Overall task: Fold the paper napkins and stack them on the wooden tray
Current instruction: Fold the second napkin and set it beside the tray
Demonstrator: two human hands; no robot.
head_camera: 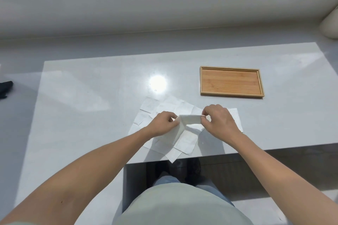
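Napkin pinched between left hand, right hand, above table.

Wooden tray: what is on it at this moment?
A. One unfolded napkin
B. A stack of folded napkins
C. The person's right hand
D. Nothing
D. The wooden tray shows only bare wood inside its rim, while both the left hand and right hand pinch a napkin above the loose napkins on the table.

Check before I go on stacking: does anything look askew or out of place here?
One loose napkin pokes past the table's near edge. The wooden tray sits empty and square; both hands pinch another napkin.
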